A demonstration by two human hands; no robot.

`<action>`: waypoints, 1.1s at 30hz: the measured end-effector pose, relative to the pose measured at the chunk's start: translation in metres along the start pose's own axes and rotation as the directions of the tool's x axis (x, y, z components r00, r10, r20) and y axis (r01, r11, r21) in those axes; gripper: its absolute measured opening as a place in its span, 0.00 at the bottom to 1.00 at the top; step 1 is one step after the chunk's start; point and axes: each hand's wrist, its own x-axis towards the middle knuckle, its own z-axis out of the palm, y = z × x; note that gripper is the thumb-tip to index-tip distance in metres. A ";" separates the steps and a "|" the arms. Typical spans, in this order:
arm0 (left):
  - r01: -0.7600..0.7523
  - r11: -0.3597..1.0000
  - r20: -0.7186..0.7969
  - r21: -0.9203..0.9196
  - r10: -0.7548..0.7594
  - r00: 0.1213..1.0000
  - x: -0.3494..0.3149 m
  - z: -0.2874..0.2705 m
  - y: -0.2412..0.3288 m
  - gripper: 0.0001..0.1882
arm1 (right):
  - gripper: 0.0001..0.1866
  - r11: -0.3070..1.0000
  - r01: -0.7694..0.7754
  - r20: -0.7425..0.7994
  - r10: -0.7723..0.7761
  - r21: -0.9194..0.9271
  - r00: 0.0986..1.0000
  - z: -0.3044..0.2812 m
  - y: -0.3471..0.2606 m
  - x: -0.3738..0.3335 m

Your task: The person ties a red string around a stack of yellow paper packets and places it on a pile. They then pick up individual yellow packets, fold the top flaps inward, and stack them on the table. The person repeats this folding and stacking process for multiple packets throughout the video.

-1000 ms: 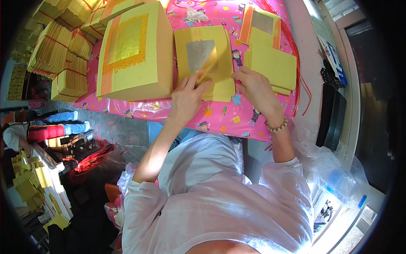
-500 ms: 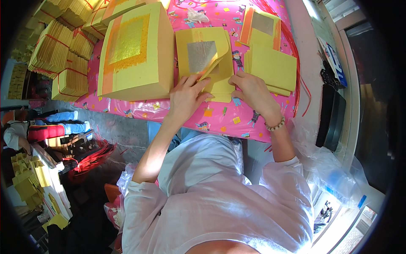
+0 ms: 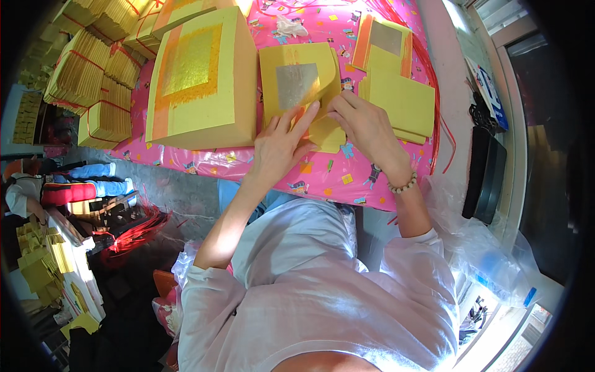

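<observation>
A small stack of yellow paper sheets (image 3: 269, 71) lies in front of me, its top sheet bearing a silver foil square (image 3: 295, 85). The lower right corner of that sheet curls up. My left hand (image 3: 276, 149) rests on the lower part of the stack, fingers spread and index finger stretched along the curled sheet. At the stack's right edge my right hand (image 3: 367, 127) is closed, its fingertips pinching yellow paper; the exact edge in them is partly hidden. A beaded bracelet (image 3: 404, 182) circles the right wrist.
A tall block of yellow paper (image 3: 245, 93) stands left of the stack, with red-tied bundles (image 3: 77, 71) beyond. More yellow sheets (image 3: 403, 102) lie right, beside red strings (image 3: 436, 118). A crumpled white tissue (image 3: 290, 26) sits behind on the pink patterned tablecloth (image 3: 334, 177).
My right hand has moved up and left along the stack's right edge. My left index finger has stretched farther up over the curled sheet.
</observation>
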 end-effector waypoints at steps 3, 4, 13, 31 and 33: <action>0.027 0.996 -0.166 -0.085 -0.041 0.985 0.002 0.013 -0.006 0.43 | 0.08 0.997 0.076 -0.048 -0.077 -0.014 0.996 0.000 -0.005 0.010; 0.067 0.992 -0.136 -0.104 -0.081 0.987 0.005 0.012 -0.005 0.41 | 0.08 0.996 0.094 -0.060 -0.094 -0.009 0.994 0.000 -0.006 0.012; 0.143 0.978 -0.361 -0.153 -0.190 0.913 0.013 0.016 -0.002 0.21 | 0.12 0.915 -0.066 -0.333 0.210 0.397 0.919 0.006 0.002 0.018; 0.017 0.636 -0.459 -0.772 -0.576 0.676 -0.014 0.020 0.017 0.14 | 0.37 0.374 -0.142 -0.084 0.527 0.917 0.846 0.023 0.057 0.072; 0.036 0.628 -0.463 -0.777 -0.610 0.643 -0.013 0.017 0.026 0.17 | 0.36 0.336 -0.140 -0.074 0.552 0.931 0.831 0.025 0.057 0.071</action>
